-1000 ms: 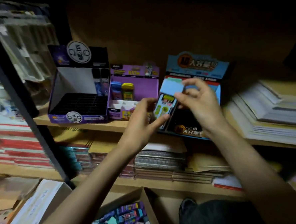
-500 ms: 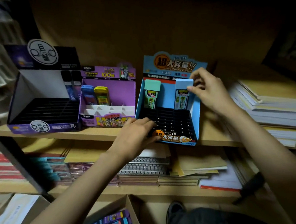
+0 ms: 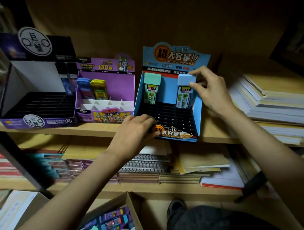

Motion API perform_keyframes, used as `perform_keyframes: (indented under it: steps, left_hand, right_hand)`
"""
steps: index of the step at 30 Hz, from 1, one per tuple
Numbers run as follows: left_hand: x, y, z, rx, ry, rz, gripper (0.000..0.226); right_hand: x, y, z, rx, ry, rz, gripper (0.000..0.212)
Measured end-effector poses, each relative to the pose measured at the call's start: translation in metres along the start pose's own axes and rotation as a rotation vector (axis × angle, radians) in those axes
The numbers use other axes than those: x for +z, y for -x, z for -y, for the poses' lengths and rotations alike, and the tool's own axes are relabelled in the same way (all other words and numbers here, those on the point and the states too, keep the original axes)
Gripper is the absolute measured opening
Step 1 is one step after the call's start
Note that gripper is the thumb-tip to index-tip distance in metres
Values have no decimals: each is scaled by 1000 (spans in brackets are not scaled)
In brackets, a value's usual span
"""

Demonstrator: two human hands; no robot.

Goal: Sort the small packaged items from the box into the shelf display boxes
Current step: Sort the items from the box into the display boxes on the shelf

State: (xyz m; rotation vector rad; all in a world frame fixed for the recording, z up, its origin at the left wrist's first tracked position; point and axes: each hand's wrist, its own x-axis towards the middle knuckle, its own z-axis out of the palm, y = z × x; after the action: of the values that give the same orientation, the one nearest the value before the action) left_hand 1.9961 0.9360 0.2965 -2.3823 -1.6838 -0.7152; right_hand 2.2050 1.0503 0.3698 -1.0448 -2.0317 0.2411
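On the upper shelf (image 3: 95, 131), our right hand (image 3: 210, 92) pinches the top of the blue-capped packet (image 3: 183, 95), index finger above and thumb on its face. The packet stands upright at the back right of the blue display box (image 3: 198, 112). A green-capped packet (image 3: 150, 91) stands at the back left. Our left hand (image 3: 136, 131) curls its fingers over the box's front left corner. Below, the cardboard box (image 3: 134, 215) holds loose packets (image 3: 108, 226).

The right hand (image 3: 212, 91) pinches a blue-capped pack (image 3: 184, 91) in the blue display box (image 3: 197, 110); the left hand (image 3: 134, 132) grips its front edge. 1 green-capped pack (image 3: 151, 90) stands beside.
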Motion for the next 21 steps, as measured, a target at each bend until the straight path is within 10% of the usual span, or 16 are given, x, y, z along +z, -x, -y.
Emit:
perform_keyframes:
  steps: [9,18,21]
  left_hand:
    - [2,1,-2,-29,11,2,37]
    - [-57,29,-5,-109,246,-80,39]
    - [-57,84,16,-197,342,127,20]
  right_hand:
    - [-1,-2,-13,-87,491,32,33]
    - [-20,25,19,-154,382,181,44]
    - [-11,60,52,-254,257,356,26]
